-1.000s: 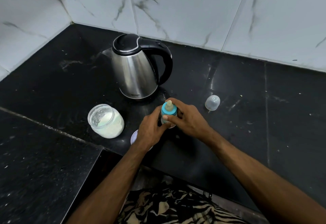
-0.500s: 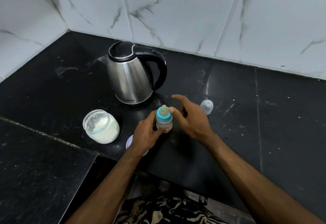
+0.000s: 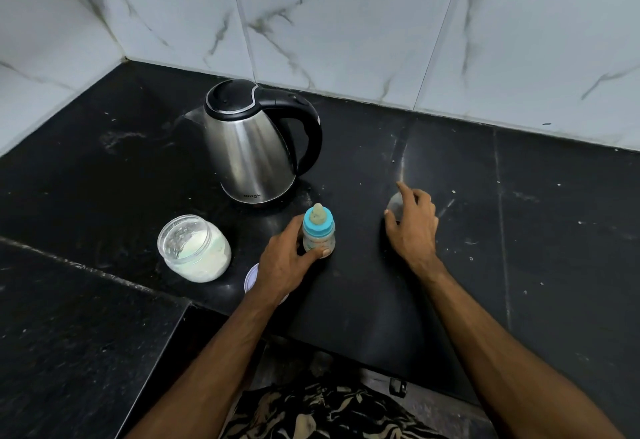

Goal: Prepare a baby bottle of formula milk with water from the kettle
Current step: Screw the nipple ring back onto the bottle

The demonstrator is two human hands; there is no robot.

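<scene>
A black stone surface [image 3: 450,265] meets white marbled wall tiles [image 3: 346,30] at the corner. A steel kettle [image 3: 254,154] stands behind an open jar [image 3: 194,248] of white powder. The baby bottle [image 3: 319,232], blue collar and teat on, stands upright before the kettle; the left hand [image 3: 282,260] grips it, fingers curled round. A white lid [image 3: 251,277] peeks from under that wrist. The right hand [image 3: 412,227], fingers spread, covers a clear cap [image 3: 394,204]. Bare surface lies rightward.
</scene>
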